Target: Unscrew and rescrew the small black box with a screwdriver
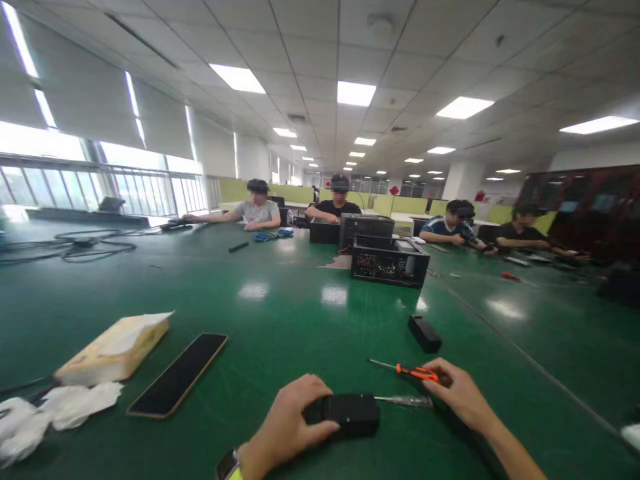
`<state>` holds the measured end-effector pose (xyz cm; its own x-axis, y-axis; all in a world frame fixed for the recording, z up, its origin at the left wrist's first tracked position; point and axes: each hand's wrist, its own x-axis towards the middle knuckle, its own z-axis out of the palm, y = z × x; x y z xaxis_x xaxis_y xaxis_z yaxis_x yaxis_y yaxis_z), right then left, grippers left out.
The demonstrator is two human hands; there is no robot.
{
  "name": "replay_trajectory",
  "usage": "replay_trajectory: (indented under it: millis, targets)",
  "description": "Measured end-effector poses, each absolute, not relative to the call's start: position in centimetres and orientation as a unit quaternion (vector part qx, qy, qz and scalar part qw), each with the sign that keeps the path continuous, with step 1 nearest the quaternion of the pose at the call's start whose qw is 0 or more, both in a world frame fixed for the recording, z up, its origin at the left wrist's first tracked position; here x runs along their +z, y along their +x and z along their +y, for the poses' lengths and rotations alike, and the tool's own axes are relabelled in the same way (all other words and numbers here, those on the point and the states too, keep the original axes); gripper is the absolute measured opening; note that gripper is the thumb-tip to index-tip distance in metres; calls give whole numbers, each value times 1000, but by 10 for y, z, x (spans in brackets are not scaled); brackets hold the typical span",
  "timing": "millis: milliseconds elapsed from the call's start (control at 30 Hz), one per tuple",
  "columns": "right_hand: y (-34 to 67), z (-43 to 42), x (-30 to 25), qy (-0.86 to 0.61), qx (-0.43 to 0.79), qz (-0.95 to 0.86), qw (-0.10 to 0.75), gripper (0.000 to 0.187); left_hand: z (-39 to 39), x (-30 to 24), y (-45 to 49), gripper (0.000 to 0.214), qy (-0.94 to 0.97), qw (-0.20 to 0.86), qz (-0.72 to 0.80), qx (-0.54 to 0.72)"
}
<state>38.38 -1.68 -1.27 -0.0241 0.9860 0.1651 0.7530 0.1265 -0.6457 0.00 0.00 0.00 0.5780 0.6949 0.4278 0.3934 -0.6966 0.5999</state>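
Observation:
My left hand (295,423) is closed around one end of a black rectangular box (356,412) resting on the green table. What the box is, I cannot make out. Just to its right lies a clear-handled screwdriver (407,401), its shaft pointing at the box. An orange-and-black screwdriver (415,373) is pinched by its handle in my right hand (453,387), with the tip pointing left. Beyond that hand sits a second black block (425,333), apart from both hands.
A phone (179,375) and a tissue pack (117,343) lie at left, beside crumpled white tissue (75,405). Open black computer cases (387,260) stand farther back. Several people sit across the table. Cables (85,243) lie coiled at far left, and a red-handled tool (513,277) lies at right.

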Motion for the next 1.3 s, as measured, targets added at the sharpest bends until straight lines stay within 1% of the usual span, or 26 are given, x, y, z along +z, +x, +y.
replay_trajectory:
  millis: [67,133,233,300,467,533,600,767,867,933,1067,1200,1300]
  targets:
    - [381,-14,-15,-628,207,-693,288,26,0,3,2,28,862,221,316,330]
    - [379,-13,-14,-627,201,-697,284,23,0,5,3,27,864,219,316,326]
    - [375,-16,-6,-635,157,-699,290,27,-1,6,4,26,865,224,316,320]
    - [368,-23,3,-629,126,-714,279,28,-2,8,4,25,863,231,315,321]
    - [343,-40,15,-590,133,-778,172,19,-3,11,4,25,862,244,313,315]
    - [337,-42,14,-590,127,-784,146,11,-3,12,4,27,863,245,315,311]
    - [335,-42,10,-593,123,-784,137,11,-3,12,5,27,863,243,317,309]
    - [345,-40,11,-595,158,-772,156,11,-2,8,5,26,863,240,312,316]
    - [350,-45,24,-570,222,-765,203,20,0,6,4,28,864,232,309,322]
    - [350,-50,32,-541,270,-763,227,23,1,6,4,29,867,223,308,322]
    - [341,-57,35,-502,342,-765,215,22,3,6,4,30,869,209,312,321]
    - [337,-58,31,-502,354,-759,216,24,2,8,3,30,870,208,316,316]
    - [338,-57,32,-519,318,-762,221,27,0,8,3,31,870,214,319,308]
